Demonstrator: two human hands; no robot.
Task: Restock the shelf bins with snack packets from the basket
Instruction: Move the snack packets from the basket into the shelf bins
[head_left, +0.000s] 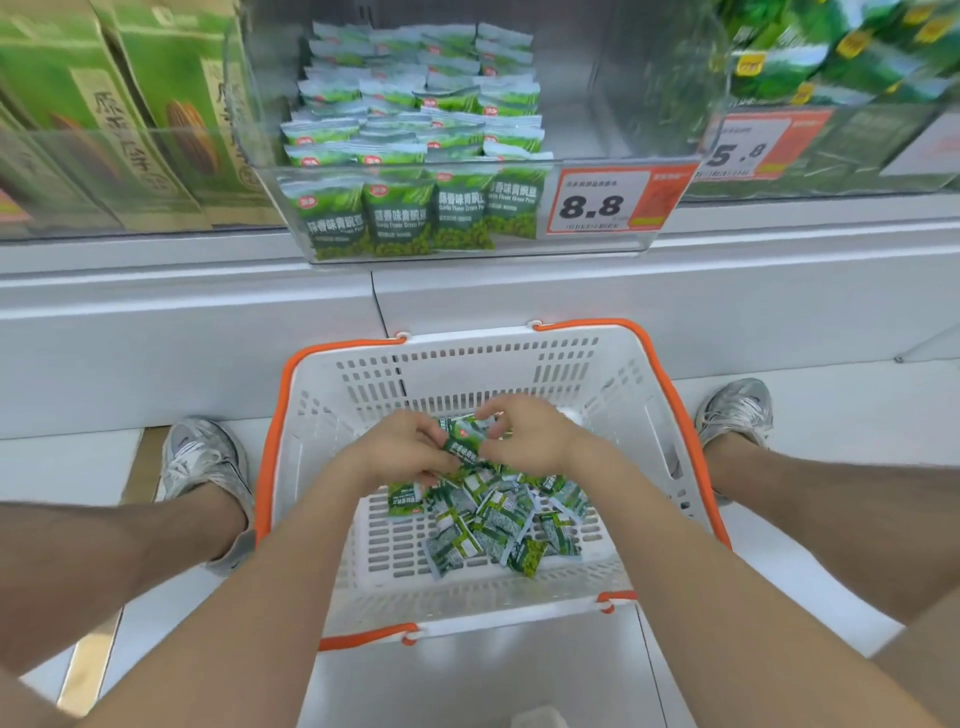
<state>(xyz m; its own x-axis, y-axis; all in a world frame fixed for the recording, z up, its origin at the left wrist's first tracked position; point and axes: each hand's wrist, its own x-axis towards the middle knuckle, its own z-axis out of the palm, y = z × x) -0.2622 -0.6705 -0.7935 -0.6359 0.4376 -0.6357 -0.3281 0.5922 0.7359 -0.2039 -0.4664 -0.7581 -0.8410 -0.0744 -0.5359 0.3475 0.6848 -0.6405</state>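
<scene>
Pinching green packets (464, 448) between left hand (402, 447) and right hand (524, 441) with an apparently loose grip, so liable to spill some outside the basket (467, 345) on lifting.

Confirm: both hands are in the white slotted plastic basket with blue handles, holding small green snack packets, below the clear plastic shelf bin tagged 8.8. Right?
No: the handles are orange, not blue (head view). The rest holds: left hand and right hand in the white slotted plastic basket, holding small green snack packets, below the clear plastic shelf bin tagged 8.8.
</scene>
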